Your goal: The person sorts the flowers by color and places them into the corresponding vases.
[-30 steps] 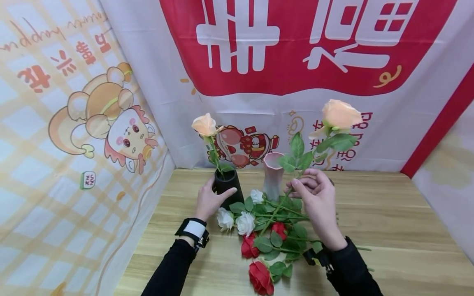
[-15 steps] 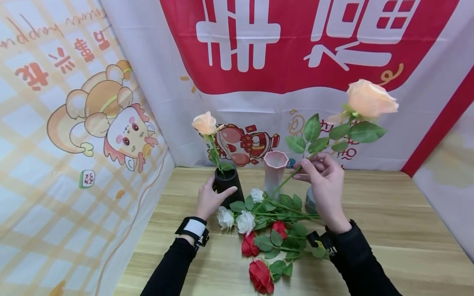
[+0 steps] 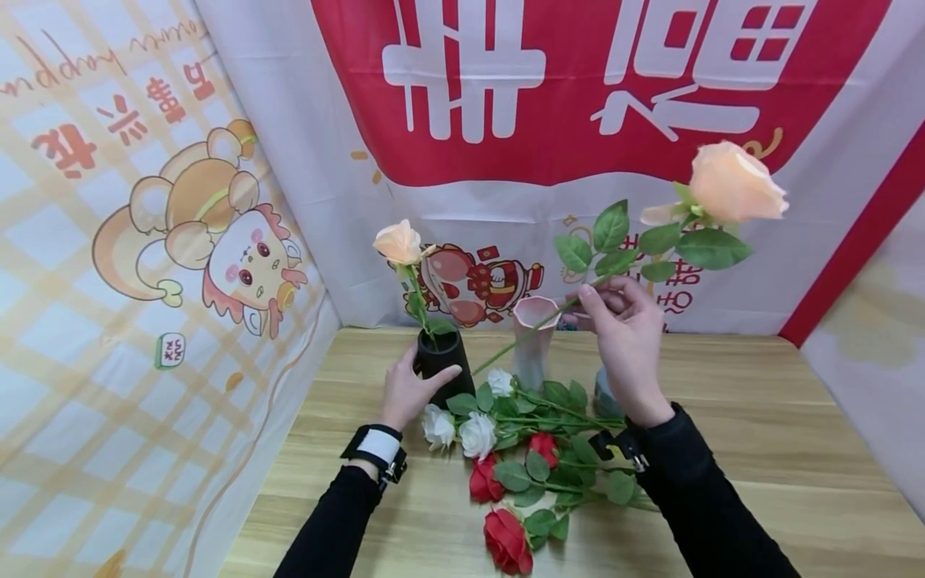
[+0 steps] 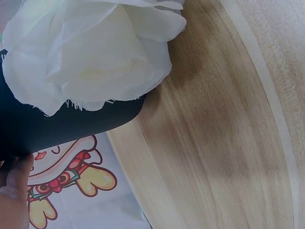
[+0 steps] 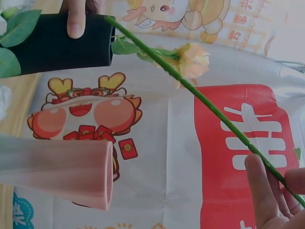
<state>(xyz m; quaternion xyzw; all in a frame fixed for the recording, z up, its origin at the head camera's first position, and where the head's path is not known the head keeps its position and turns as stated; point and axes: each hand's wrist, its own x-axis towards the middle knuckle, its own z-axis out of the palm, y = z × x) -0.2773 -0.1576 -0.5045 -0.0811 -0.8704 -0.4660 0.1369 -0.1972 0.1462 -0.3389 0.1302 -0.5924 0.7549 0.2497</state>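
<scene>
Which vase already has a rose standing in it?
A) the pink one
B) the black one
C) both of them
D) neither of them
B: a peach rose stands in the black vase, which the left hand steadies, while the pink vase has no flower in it and the right hand holds a second peach rose in the air.

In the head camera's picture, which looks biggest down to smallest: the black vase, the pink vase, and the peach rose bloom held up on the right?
1. Peach rose bloom, though it may only sit nearer the camera.
2 and 3. Pink vase and black vase look alike; leaves and the left hand hide parts, so no ranking.
</scene>
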